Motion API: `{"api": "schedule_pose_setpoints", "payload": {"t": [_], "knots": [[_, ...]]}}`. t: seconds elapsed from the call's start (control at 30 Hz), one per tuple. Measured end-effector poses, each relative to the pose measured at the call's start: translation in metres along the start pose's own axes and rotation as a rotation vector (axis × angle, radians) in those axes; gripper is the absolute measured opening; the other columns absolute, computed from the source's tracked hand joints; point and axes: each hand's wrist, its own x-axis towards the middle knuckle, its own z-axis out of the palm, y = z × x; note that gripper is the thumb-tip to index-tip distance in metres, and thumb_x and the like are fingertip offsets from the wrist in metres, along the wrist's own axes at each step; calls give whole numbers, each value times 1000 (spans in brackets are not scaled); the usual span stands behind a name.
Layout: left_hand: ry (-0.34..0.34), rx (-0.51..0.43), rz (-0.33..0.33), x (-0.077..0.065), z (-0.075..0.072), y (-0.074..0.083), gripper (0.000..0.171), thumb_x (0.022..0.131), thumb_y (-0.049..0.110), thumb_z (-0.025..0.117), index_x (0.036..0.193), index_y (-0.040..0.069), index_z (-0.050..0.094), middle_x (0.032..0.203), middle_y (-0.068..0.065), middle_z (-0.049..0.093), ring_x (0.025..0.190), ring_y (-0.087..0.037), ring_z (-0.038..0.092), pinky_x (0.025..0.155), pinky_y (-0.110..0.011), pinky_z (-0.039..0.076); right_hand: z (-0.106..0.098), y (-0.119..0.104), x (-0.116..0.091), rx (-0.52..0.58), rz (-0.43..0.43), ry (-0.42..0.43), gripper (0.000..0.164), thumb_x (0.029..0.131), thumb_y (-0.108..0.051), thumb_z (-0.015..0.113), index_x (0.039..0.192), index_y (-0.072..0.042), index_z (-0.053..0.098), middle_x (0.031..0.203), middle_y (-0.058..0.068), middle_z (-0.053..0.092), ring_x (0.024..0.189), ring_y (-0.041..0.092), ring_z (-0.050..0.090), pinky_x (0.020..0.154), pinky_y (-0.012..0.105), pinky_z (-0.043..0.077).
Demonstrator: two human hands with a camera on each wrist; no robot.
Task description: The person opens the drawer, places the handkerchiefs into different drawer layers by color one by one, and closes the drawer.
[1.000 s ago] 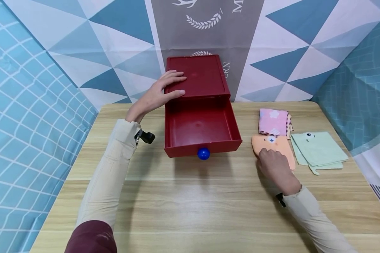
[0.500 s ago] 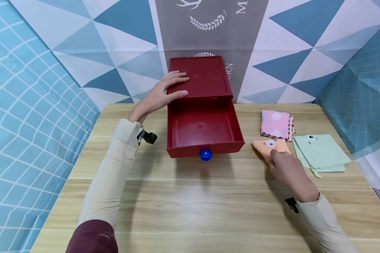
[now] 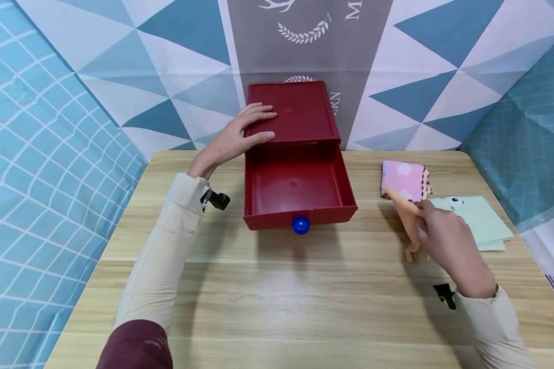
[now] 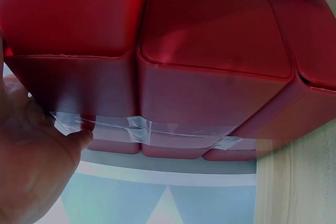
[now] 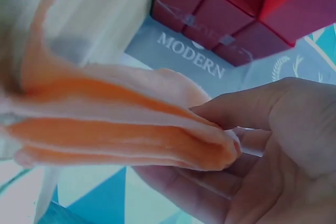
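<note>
A dark red drawer unit point(image 3: 291, 110) stands at the back of the table, its top drawer point(image 3: 295, 179) pulled out and bare inside. On the unit's top left edge rests my left hand point(image 3: 240, 132), fingers spread and thumb extended. A blue round knob point(image 3: 301, 225) sits on the drawer front. To the right, my right hand point(image 3: 452, 243) pinches a folded orange towel point(image 3: 405, 215) between thumb and fingers and holds it up above the table. In the right wrist view the orange towel point(image 5: 121, 114) hangs in several folds from the fingertips.
A folded pink towel point(image 3: 402, 179) lies behind the right hand. A folded green towel point(image 3: 482, 220) lies to its right, partly hidden by the hand. Clear tape point(image 4: 152, 129) wraps the stacked drawers. Patterned cloth point(image 3: 180, 66) covers the wall behind the wooden table point(image 3: 295, 307).
My right hand has taken hold of the orange towel, lifted it off the table and shifted rightward, tilting it up. The left hand keeps its place on the drawer unit.
</note>
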Motion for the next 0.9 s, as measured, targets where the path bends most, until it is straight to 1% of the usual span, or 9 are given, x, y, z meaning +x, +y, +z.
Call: {"api": "schedule_pose_setpoints", "payload": {"t": [0.2,0.33,0.43,0.47,0.57,0.67,0.77,0.8,0.9], "knots": [[-5,-8,-12,-3,0,6,58,95,25,63,148,10,48,161,-7,30,151,-19,12,118,-48,23,-12,5,-1,14,-38,131,25,87,3,60,110,14,60,77,28,63,53,30,52,53,54,46],[-1,-17,-9,-2,0,5,58,95,25,63,148,10,48,161,-7,29,151,-18,12,117,-48,25,-18,6,-1,18,-62,203,25,87,4,59,111,13,62,80,29,65,54,33,54,56,57,47],[-1,-25,-13,-1,0,3,59,95,27,63,149,11,48,161,-6,28,151,-15,11,118,-48,25,-20,5,1,31,-66,236,24,88,5,60,110,12,63,84,30,66,58,38,59,60,60,49],[0,-18,-11,-2,0,3,58,95,26,63,149,11,48,161,-6,29,151,-17,12,117,-48,25,-21,4,1,35,-64,242,24,88,5,61,110,12,63,86,31,66,61,40,60,62,61,49],[-1,-3,-10,-1,1,4,57,95,26,63,148,11,48,160,-7,30,151,-19,13,117,-48,25,-23,2,2,44,-73,264,24,88,5,62,111,11,64,88,31,67,63,42,62,63,61,50],[-2,-5,-11,-1,1,4,57,95,27,63,148,11,48,160,-7,30,151,-17,11,119,-48,22,-26,-1,1,50,-113,312,24,87,7,62,110,9,66,87,29,68,63,41,62,62,59,49],[0,-5,-9,-1,1,4,57,95,27,63,148,11,48,160,-7,31,151,-18,11,119,-48,21,-31,-4,0,46,-148,361,24,87,8,61,109,6,67,86,26,68,63,40,61,60,57,47],[0,-11,-9,-1,0,3,57,95,28,63,148,11,48,160,-6,30,151,-16,10,119,-48,20,-33,-6,0,42,-148,369,24,86,7,61,110,5,68,86,25,69,63,39,61,59,56,46],[8,-5,0,-2,0,4,57,95,25,64,147,10,49,159,-7,32,151,-19,12,119,-47,21,-38,-9,-2,26,-147,383,25,86,7,61,110,4,68,84,23,68,60,34,57,55,49,43]]}}
